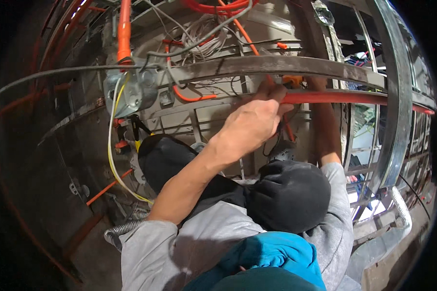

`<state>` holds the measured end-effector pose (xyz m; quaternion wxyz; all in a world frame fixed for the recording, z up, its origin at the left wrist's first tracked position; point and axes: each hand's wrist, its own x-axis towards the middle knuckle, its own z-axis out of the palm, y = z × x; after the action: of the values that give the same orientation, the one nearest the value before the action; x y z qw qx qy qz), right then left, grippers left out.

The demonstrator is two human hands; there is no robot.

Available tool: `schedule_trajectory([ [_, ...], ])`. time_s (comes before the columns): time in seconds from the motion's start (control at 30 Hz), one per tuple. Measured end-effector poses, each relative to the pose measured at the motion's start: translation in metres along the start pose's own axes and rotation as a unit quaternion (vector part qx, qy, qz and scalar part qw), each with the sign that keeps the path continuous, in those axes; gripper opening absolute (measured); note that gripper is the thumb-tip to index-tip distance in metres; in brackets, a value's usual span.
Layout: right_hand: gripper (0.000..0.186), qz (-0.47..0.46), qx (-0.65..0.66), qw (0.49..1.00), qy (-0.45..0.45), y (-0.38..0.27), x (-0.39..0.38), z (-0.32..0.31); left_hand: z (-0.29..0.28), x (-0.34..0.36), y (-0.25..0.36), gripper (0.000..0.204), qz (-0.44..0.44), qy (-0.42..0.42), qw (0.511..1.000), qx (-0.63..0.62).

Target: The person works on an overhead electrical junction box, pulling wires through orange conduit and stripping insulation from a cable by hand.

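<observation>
My left hand [255, 116] reaches up between the metal framing, its fingers closed at the left end of a red conduit [335, 97]. That conduit lies along a horizontal metal rail. A thinner orange conduit [246, 35] comes down from above and passes at my left fingertips, showing again below them. My right arm passes behind the red conduit, and my right hand [316, 83] is mostly hidden between the two rails. Beside it is an orange-yellow object [292, 80], partly covered; whether my right hand holds it cannot be made out.
A metal junction box [128, 92] with white and yellow wires hangs at left, below an orange pipe [124, 31]. Coiled white cable [206, 39] lies beyond the upper rail [277, 64]. A steel upright [395, 97] stands at right. My black-clad knees [289, 194] are close below my hands.
</observation>
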<state>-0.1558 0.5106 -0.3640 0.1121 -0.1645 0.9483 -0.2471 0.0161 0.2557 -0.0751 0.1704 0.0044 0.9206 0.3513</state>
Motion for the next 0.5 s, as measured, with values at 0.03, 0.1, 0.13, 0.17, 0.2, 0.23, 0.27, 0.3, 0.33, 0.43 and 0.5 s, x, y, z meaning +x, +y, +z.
schedule_trajectory([
  [0.03, 0.044, 0.003, -0.022, 1.000, -0.021, 0.011, 0.006, 0.001, 0.004, 0.000, -0.003, 0.031, 0.026, 0.025, 0.998, -0.048],
  [0.1, 0.044, -0.010, -0.042, 0.997, -0.058, 0.011, 0.022, 0.006, -0.005, -0.004, 0.004, 0.029, 0.010, 0.020, 0.999, -0.034],
  [0.13, 0.044, -0.012, -0.054, 0.996, -0.074, 0.013, 0.026, 0.010, -0.007, -0.005, 0.005, 0.027, -0.001, 0.006, 1.000, -0.027],
  [0.17, 0.044, -0.013, -0.064, 0.994, -0.086, 0.016, 0.028, 0.013, -0.003, -0.006, -0.001, 0.025, 0.041, 0.018, 0.998, -0.046],
  [0.2, 0.044, -0.020, -0.068, 0.993, -0.097, 0.010, 0.030, 0.017, -0.002, -0.009, -0.004, 0.025, 0.030, 0.033, 0.998, -0.038],
  [0.23, 0.044, -0.024, -0.072, 0.992, -0.102, 0.009, 0.031, 0.019, 0.004, -0.009, -0.006, 0.026, 0.050, 0.054, 0.996, -0.046],
  [0.27, 0.044, -0.022, -0.079, 0.990, -0.111, 0.012, 0.026, 0.016, 0.001, -0.011, -0.003, 0.026, 0.070, 0.077, 0.993, -0.052],
  [0.3, 0.044, -0.026, -0.081, 0.990, -0.114, 0.011, 0.028, 0.019, -0.002, -0.015, -0.002, 0.028, 0.061, 0.068, 0.994, -0.056],
  [0.33, 0.044, -0.031, -0.081, 0.989, -0.119, 0.011, 0.029, 0.019, -0.002, -0.016, -0.001, 0.028, 0.055, 0.079, 0.994, -0.054],
  [0.43, 0.044, -0.028, -0.095, 0.988, -0.117, 0.031, 0.015, 0.005, -0.004, -0.012, 0.002, 0.032, 0.089, 0.047, 0.987, -0.128],
  [0.5, 0.044, -0.038, -0.097, 0.989, -0.109, 0.041, 0.008, 0.002, -0.017, -0.013, -0.011, 0.037, 0.173, 0.075, 0.970, -0.151],
])
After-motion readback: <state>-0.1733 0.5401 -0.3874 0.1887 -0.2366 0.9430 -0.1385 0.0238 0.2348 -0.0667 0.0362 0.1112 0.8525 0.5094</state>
